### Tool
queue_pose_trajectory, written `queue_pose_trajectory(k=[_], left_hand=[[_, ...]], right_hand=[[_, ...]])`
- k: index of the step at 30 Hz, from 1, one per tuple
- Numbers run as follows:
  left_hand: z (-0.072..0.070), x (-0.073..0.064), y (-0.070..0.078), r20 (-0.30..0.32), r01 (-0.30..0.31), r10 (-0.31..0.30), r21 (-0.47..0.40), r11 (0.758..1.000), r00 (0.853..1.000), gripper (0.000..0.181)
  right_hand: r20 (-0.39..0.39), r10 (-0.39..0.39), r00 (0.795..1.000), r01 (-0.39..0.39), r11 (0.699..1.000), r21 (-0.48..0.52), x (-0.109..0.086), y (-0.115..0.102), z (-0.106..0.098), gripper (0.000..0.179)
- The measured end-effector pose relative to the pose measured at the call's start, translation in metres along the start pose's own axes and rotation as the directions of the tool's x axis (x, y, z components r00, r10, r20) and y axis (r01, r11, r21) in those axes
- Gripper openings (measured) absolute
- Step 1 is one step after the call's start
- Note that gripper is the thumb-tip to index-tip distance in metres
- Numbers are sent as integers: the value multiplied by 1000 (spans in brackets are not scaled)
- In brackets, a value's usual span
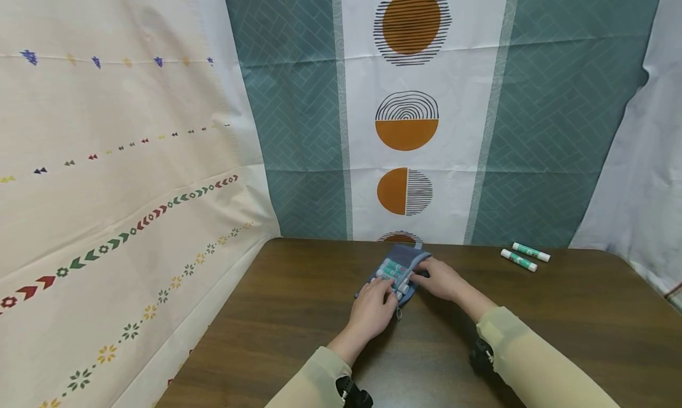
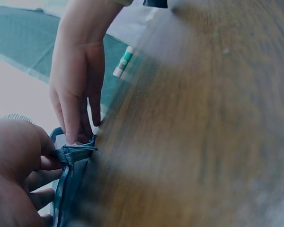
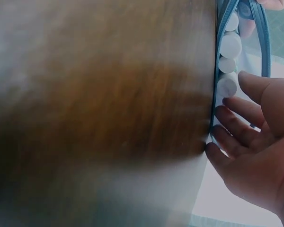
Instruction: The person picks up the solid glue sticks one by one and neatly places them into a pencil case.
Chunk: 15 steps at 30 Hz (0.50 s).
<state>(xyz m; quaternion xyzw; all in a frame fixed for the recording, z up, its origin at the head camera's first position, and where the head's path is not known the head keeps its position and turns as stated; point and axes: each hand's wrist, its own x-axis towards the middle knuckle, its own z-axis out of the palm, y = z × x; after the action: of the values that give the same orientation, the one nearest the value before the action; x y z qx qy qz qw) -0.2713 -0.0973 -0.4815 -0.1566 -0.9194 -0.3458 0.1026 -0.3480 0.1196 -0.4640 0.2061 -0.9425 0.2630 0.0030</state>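
A blue zippered pouch point(image 1: 401, 252) with a see-through side lies on the table, several white-and-green glue sticks point(image 1: 391, 270) inside it. At its near left edge my left hand point(image 1: 373, 309) pinches the rim beside the zipper, as the left wrist view shows. My right hand point(image 1: 441, 279) is at the pouch's open mouth on the right. In the right wrist view its fingers point(image 3: 236, 125) are loosely bent and spread, with the thumb close to the white end of one glue stick point(image 3: 226, 86). Whether the fingertips touch that stick is hard to tell.
Two more glue sticks, one nearer point(image 1: 519, 260) and one behind it point(image 1: 531, 252), lie on the brown wooden table point(image 1: 298, 337) at the back right. A patterned cloth point(image 1: 298, 129) hangs behind the table's far edge, and a pale cloth point(image 1: 133, 177) hangs on the left.
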Motion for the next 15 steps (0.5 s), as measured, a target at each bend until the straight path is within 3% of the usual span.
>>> queue_pose_trajectory(k=[8, 15], left_hand=[[0, 0, -1, -9, -8, 8, 3, 1000, 1000, 16], [1, 0, -1, -16, -5, 5, 9, 1000, 1000, 15]], right_hand=[[-6, -18, 1000, 18, 1000, 24, -11, 0, -4, 43], [-24, 22, 999, -21, 998, 61, -23, 2, -11, 54]])
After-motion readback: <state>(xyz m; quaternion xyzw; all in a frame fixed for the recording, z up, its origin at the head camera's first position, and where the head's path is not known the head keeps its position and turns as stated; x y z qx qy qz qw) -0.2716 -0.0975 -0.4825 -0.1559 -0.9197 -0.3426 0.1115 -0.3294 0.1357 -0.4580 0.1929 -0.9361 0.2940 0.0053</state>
